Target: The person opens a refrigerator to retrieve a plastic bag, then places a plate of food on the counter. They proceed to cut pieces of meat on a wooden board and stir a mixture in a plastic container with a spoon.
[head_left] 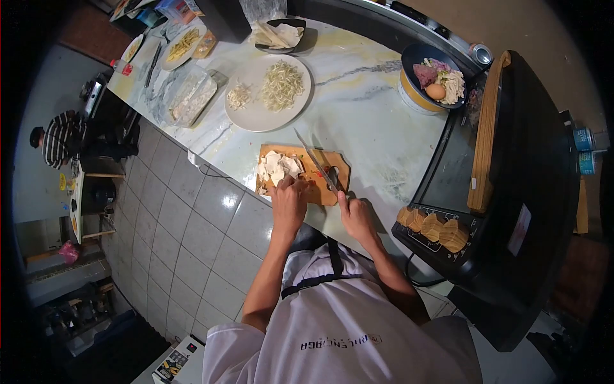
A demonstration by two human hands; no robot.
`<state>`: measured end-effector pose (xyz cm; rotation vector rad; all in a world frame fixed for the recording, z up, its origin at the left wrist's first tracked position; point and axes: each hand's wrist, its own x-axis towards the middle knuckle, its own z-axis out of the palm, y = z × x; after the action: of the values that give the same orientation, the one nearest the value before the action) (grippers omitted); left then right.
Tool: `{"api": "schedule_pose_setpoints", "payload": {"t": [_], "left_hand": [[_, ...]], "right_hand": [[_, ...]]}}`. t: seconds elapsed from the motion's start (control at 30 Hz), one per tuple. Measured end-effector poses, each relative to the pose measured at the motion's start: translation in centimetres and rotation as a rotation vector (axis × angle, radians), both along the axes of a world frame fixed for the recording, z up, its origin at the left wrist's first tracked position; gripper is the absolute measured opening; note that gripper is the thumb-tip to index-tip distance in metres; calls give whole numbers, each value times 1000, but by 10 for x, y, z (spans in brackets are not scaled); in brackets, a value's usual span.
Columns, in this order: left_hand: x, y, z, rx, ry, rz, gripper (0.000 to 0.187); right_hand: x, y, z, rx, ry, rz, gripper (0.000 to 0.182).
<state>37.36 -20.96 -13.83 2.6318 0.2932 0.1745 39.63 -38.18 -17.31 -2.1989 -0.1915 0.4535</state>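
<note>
A wooden cutting board (343, 168) lies at the near edge of the marble-patterned table, below the middle of the view. On its left half is a pile of thin white slices (276, 166), perhaps mushroom. My left hand (290, 200) is closed, its bent fingertips pressed down at the near side of this pile; what they grip is hidden. My right hand (355, 216) is shut around the handle of a kitchen knife (311, 151). The blade slants up and left across the board, beside the slices. Small red bits (318, 173) lie near the blade.
Beyond the board stand a white plate (249, 119) of pale shreds, a plastic container (192, 96) and a black dish (299, 40). Back right is a dark bowl (409, 63) with an egg and meat. A large black griddle (511, 185) borders my right. A person (64, 137) sits far left.
</note>
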Motion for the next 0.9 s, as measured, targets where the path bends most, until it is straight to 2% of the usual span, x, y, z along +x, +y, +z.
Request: {"api": "schedule_pose_setpoints", "payload": {"t": [0.67,0.9], "left_hand": [[-2,-13,-10,-143,-65,69,15],[-2,-10,-12,-104,-88,45,17]], "right_hand": [[-8,5,10,-77,102,9,70],[-10,7,14,-88,105,13,70]]}}
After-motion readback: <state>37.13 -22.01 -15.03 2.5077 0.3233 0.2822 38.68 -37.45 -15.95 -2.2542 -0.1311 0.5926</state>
